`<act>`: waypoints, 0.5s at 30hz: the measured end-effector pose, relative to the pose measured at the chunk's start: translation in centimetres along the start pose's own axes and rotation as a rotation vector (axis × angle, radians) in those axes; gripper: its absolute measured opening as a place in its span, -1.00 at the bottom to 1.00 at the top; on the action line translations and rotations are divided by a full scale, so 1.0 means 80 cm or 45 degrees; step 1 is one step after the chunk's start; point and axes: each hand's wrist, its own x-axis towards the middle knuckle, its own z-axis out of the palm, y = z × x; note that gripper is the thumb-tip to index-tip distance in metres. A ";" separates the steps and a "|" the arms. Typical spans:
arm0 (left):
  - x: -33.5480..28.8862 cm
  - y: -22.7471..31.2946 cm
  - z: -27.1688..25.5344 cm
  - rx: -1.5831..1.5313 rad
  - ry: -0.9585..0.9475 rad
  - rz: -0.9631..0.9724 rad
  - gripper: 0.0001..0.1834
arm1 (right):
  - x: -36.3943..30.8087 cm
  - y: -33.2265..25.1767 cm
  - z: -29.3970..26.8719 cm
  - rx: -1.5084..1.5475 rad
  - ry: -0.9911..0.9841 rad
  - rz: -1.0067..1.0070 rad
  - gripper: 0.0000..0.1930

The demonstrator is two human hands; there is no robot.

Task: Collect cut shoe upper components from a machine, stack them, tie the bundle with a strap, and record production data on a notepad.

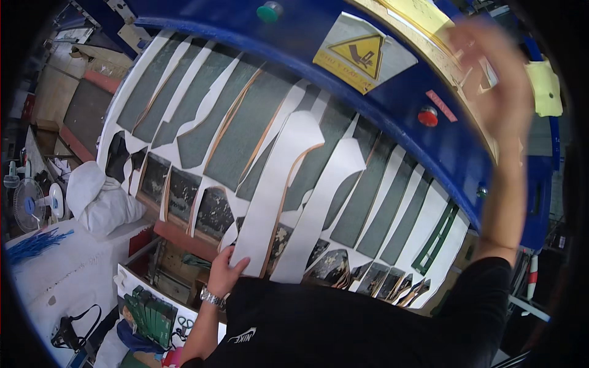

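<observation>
My left hand (226, 270), with a silver watch at its wrist, is closed at the lower left edge of a long white cut piece (279, 178) with a brown edge; its thumb lies over the piece. A second white cut piece (328, 202) of the same shape lies just right of it. Both rest on a stack of white sheet material (432, 245) full of cut-out openings, through which a dark green surface (245, 132) shows. My right hand (491, 76) is raised at the upper right, in front of the blue machine (399, 116). Motion smears its fingers.
A green button (269, 11), a red button (428, 116) and a yellow hand-hazard sign (361, 54) are on the machine's beam. To the left are a white fan (30, 199), a white bag (101, 202) and blue strips (38, 244). Green blocks (150, 316) and scissors (184, 324) lie below.
</observation>
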 end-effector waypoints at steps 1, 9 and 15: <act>-0.004 0.023 -0.006 0.141 0.002 0.025 -0.57 | -0.022 -0.072 0.052 0.314 -0.326 0.212 -0.77; 0.007 0.076 -0.012 0.904 0.161 0.372 -0.44 | -0.129 -0.089 0.331 0.504 -0.546 0.868 -0.55; 0.044 0.093 0.024 0.851 0.279 0.590 -0.07 | -0.098 -0.083 0.371 0.613 -0.925 0.850 -0.44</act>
